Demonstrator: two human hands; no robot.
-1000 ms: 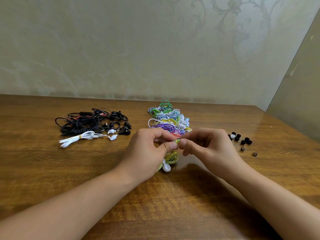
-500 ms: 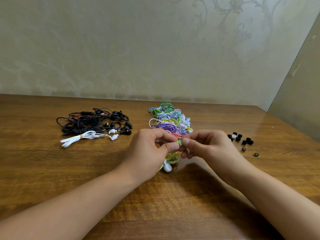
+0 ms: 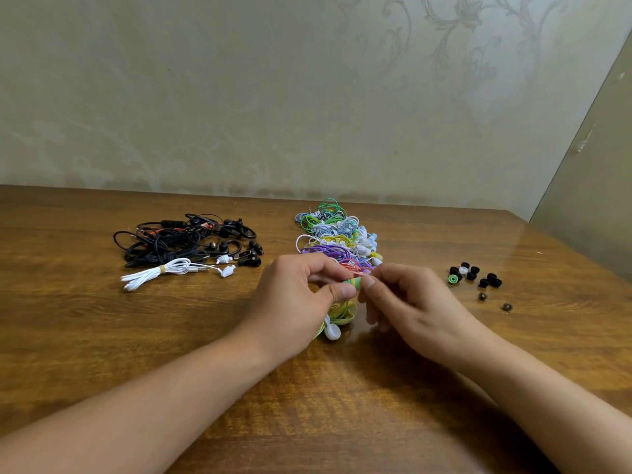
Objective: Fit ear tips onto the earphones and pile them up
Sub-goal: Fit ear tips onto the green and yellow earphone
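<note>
My left hand (image 3: 301,295) pinches a yellow-green earphone whose coiled cable (image 3: 343,311) hangs below it, and a white earbud (image 3: 332,332) dangles onto the table. My right hand (image 3: 407,302) pinches a green ear tip (image 3: 355,282) against the earbud held by my left fingers. Behind my hands lies a pile of coloured earphones (image 3: 337,236). Loose ear tips (image 3: 473,275), mostly black with one green and one white, lie to the right.
A tangle of black earphones (image 3: 184,242) and a bundled white earphone (image 3: 171,270) lie at the left on the wooden table (image 3: 85,336). Two small dark tips (image 3: 494,301) sit apart at the right. A wall stands behind the table.
My right hand closed in on my left, bringing the green ear tip against the earbud. Both hands otherwise stay in place.
</note>
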